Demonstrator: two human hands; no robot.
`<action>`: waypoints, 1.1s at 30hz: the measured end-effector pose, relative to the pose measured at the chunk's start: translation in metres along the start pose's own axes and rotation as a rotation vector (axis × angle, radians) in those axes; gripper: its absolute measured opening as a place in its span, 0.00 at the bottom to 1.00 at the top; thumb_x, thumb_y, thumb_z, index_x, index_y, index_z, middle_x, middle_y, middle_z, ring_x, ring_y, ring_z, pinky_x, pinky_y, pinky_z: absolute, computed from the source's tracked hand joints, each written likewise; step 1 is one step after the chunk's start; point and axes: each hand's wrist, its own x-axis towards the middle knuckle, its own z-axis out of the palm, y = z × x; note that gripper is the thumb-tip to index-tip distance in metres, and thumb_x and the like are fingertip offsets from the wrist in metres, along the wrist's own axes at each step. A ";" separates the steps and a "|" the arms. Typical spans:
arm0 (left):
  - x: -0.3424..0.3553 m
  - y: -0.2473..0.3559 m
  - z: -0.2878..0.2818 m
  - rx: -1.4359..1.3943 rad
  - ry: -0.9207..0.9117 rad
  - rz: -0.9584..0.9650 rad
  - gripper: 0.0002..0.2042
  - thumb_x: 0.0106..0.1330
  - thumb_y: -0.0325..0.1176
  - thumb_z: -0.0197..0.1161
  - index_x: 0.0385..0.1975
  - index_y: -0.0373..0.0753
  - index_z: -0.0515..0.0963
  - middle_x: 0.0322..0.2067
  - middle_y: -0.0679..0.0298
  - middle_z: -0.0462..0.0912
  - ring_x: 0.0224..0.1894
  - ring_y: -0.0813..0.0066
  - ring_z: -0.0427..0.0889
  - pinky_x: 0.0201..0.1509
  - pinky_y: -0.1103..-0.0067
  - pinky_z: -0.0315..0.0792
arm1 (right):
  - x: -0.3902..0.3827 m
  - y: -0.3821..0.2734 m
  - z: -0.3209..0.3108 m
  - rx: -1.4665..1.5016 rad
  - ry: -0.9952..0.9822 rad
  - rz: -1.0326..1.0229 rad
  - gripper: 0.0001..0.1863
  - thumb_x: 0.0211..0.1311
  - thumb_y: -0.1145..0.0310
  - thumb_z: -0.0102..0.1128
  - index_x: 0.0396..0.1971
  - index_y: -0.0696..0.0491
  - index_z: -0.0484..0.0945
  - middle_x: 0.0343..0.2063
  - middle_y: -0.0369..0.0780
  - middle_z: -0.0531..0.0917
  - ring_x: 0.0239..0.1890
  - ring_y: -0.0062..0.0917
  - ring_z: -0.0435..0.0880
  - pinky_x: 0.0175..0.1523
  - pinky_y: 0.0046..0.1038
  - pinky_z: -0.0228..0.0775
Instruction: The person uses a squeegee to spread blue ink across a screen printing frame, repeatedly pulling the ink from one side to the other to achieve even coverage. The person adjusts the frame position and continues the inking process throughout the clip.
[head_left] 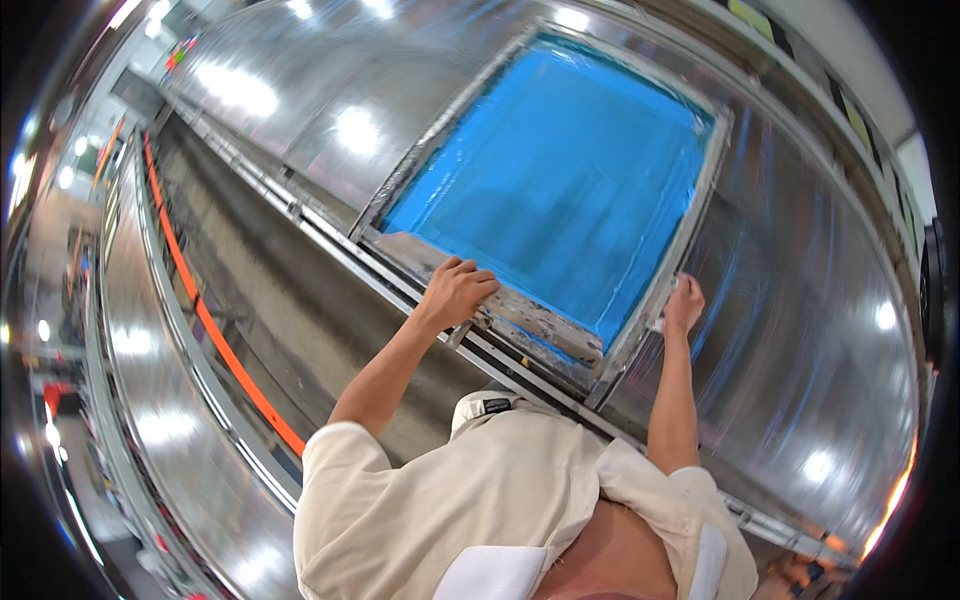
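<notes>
A screen frame (715, 160) with a bright blue panel (560, 170) lies on a long shiny metal table (780, 300), wet-looking along its inner edges. Its near end has a pale, smeared strip (545, 320). My left hand (460, 290) grips this near end, fingers curled over the strip. My right hand (684, 300) is closed at the frame's right side, toward the near corner; a small white thing shows below its fingers, too small to name, and what exactly it holds is unclear.
A metal rail (290, 205) runs along the table's near edge. To the left, across a concrete floor (240, 230), a second long metal table (165, 390) has an orange strip (235, 365) along its side. Another rail (840, 120) runs beyond the far edge.
</notes>
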 end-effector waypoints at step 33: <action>0.505 -0.207 0.150 0.234 0.234 0.275 0.07 0.57 0.36 0.67 0.35 0.48 0.83 0.36 0.63 0.85 0.42 0.60 0.83 0.48 0.57 0.75 | -0.027 -0.091 -0.002 -0.303 0.083 0.238 0.12 0.68 0.61 0.59 0.40 0.55 0.82 0.30 0.43 0.85 0.22 0.25 0.81 0.33 0.30 0.70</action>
